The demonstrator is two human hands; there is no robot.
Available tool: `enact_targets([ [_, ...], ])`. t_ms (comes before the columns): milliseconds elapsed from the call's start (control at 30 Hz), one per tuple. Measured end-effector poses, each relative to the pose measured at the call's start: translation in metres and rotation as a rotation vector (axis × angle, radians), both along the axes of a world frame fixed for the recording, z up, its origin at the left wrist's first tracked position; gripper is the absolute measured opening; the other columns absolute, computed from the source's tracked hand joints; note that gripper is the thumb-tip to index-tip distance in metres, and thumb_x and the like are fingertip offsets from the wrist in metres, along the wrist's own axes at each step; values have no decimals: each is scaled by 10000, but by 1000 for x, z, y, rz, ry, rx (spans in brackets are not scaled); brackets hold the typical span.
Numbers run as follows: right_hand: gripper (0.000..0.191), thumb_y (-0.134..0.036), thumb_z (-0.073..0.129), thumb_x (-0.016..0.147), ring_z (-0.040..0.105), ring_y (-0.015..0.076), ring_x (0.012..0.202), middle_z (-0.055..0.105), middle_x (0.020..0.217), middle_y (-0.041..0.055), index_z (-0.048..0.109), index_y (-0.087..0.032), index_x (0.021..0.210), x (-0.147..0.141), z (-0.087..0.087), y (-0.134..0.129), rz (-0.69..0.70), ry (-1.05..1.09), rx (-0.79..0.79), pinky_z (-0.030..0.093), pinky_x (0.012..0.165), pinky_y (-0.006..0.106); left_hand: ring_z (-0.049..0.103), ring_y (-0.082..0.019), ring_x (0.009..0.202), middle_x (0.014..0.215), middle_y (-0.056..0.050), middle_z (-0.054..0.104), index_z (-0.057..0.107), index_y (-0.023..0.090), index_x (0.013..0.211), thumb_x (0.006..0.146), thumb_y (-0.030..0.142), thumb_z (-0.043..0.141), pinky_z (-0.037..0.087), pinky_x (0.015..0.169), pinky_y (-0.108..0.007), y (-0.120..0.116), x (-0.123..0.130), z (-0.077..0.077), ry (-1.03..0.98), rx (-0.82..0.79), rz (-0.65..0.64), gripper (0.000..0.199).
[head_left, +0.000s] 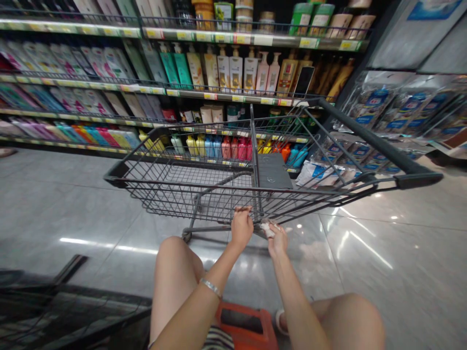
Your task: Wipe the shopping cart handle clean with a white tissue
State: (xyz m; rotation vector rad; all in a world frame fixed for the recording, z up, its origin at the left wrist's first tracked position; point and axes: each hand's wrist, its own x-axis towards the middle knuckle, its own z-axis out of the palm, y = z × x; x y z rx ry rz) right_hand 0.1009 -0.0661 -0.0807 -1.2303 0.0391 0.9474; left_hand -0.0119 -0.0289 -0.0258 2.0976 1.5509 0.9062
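- Facing the side of the wire shopping cart (197,184), I had both hands at its lower side wires, between my knees.
- My left hand (242,227) had its fingers curled at the wires, just below the basket's side; I could not tell whether they were clamped on one.
- My right hand (278,240) was closed on a crumpled white cloth (268,229), just beside the left and near the bottom of the basket.
- How much was done or left, I could not tell: no wire looked clearly different from its neighbours. The cloth was only at that low stretch, while the handle (365,133) and the grey seat panel (273,171) had neither hand on them.
- The cart was upright on the tiled floor (109,214), in front of shelves of pump bottles (236,70). An orange-red stool (268,323) showed between my legs.
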Motion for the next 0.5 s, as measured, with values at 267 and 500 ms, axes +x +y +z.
enact_targets([
  [267, 228, -91, 580, 528, 538, 128, 394, 488, 422, -81, 382, -203, 524, -3, -37, 5, 44, 21, -183, 479, 400, 258, 523, -211, 1067, 998, -55, 663, 609, 177, 1076, 716, -12, 403, 413, 977, -360, -6, -4, -3, 30, 13, -6, 456],
  [500, 187, -67, 554, 568, 547, 138, 407, 535, 466, -57, 428, -205, 564, 0, -39, 9, 65, 32, -235, 458, 371, 246, 522, -217, 1071, 1005, -72, 658, 605, 163, 1080, 784, 58, 437, 406, 976, -353, -9, -5, -2, 52, 18, -7, 356],
])
